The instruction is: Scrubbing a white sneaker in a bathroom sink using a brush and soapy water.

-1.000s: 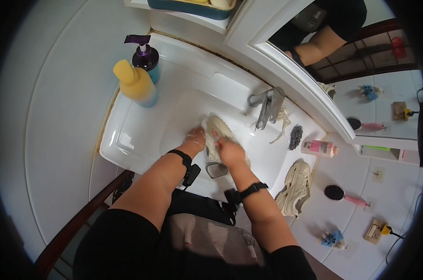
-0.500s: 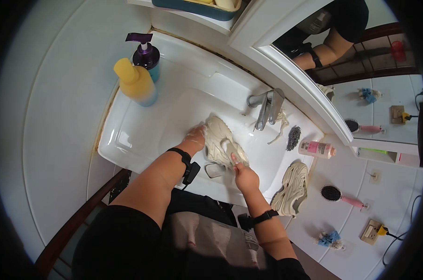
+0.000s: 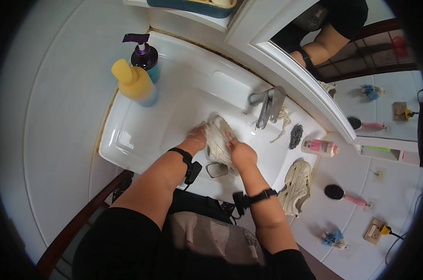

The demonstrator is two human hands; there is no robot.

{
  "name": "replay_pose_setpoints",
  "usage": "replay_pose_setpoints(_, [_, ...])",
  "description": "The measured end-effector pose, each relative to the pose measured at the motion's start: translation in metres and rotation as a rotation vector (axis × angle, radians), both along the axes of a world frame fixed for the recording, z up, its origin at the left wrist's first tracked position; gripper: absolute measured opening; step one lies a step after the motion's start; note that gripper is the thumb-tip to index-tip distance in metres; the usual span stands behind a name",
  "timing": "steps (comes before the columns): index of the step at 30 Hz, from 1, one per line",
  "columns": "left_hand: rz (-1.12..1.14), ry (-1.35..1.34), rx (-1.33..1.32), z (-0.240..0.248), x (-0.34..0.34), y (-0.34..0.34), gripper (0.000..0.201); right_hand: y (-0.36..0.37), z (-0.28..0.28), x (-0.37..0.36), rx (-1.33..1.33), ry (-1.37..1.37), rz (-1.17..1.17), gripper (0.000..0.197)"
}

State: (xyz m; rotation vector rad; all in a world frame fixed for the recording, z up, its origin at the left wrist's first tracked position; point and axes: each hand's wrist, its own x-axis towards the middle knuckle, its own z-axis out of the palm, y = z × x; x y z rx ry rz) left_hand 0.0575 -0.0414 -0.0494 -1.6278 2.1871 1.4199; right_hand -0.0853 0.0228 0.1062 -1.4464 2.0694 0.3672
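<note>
A cream-coloured sneaker [image 3: 216, 148] lies in the white sink, wet and without its laces. My left hand [image 3: 197, 136], with suds on it, is closed on the shoe's left side; its fingertips are partly hidden. In my right hand [image 3: 242, 153] is a pale scrubbing brush [image 3: 224, 125], its head laid against the upper end of the sneaker. The bristles cannot be seen. Just below the shoe, a small rounded rectangular object [image 3: 217, 171] rests in the basin, and I cannot make out its kind.
A chrome faucet [image 3: 269, 107] juts over the sink [image 3: 127, 140]. Beside it are shoelaces [image 3: 282, 125], a grey scouring pad [image 3: 295, 136], a pink-labelled bottle [image 3: 319, 147] and another sneaker [image 3: 295, 189]. A yellow bottle [image 3: 135, 84] and a purple pump bottle [image 3: 145, 57] stand at the left corner.
My right hand and the brush have slid up and left along the sneaker, from its lower part to its upper end. The left hand stays in place.
</note>
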Motion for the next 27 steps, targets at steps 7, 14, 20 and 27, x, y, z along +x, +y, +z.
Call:
replay_pose_setpoints(7, [-0.086, -0.080, 0.069, 0.018, 0.000, -0.005, 0.036, 0.066, 0.006, -0.017, 0.087, 0.089, -0.095, 0.038])
replay_pose_setpoints(14, [0.023, -0.080, 0.121, 0.018, -0.004, -0.001, 0.040, -0.018, -0.015, 0.009, -0.063, 0.020, -0.034, 0.037])
replay_pose_setpoints(20, [-0.017, -0.053, 0.095, 0.017, -0.005, 0.000, 0.044, -0.003, -0.024, -0.004, -0.046, 0.023, 0.008, 0.037])
replay_pose_setpoints(27, [-0.084, -0.110, 0.084, 0.014, -0.003, -0.005, 0.040, 0.103, 0.004, -0.012, -0.015, 0.070, -0.042, 0.041])
